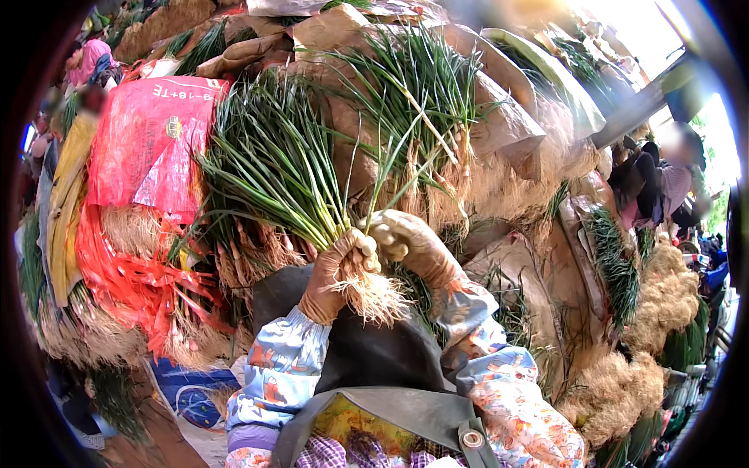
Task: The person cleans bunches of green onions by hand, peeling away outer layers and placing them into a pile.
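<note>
Green bunch inside the tight left grip, leaves above, roots below, curled right grip alongside, contents unclear.

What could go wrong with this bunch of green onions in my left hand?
Your left hand grips the green onions low, near the roots, so the long leaves might splay or bend. Thin stalks by your right hand could snap if tugged. Dirt might drop from the roots onto your dark apron.
</note>
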The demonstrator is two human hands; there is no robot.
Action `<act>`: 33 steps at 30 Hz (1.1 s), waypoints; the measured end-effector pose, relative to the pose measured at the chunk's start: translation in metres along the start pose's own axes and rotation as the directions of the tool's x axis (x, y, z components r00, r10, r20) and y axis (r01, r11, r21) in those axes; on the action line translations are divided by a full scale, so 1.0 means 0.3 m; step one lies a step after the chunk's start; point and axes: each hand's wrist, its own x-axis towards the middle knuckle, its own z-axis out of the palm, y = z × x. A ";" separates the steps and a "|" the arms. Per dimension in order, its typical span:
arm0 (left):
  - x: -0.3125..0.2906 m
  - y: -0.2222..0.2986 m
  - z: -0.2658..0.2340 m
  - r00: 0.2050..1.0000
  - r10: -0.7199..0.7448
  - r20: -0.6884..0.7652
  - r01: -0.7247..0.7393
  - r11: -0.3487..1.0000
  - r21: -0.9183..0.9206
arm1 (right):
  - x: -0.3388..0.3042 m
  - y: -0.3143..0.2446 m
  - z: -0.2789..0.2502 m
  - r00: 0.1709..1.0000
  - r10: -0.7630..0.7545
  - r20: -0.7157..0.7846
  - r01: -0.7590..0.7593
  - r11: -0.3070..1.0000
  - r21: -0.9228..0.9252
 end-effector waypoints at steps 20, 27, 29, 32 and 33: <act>0.008 -0.015 -0.005 0.984 0.116 -0.137 -0.060 0.931 0.361 | -0.166 0.089 -0.309 0.975 0.218 0.049 0.122 -0.333 -0.935; 0.004 -0.031 -0.001 0.967 0.061 -0.248 0.035 0.930 0.367 | 0.074 -0.120 0.169 0.960 -0.152 -0.237 -0.215 0.148 -0.965; 0.017 -0.028 0.021 0.974 -0.017 -0.228 0.104 0.921 0.376 | 0.120 -0.094 0.052 0.954 -0.186 0.235 0.200 -0.189 -0.961; 0.021 -0.034 0.031 0.959 0.070 -0.274 0.046 0.917 0.396 | 0.110 -0.070 0.088 0.985 -0.138 0.105 0.112 0.038 -0.993; 0.004 -0.008 0.016 0.953 0.096 -0.288 0.042 0.898 0.437 | 0.085 -0.083 0.199 0.941 -0.031 -0.338 -0.297 0.407 -0.864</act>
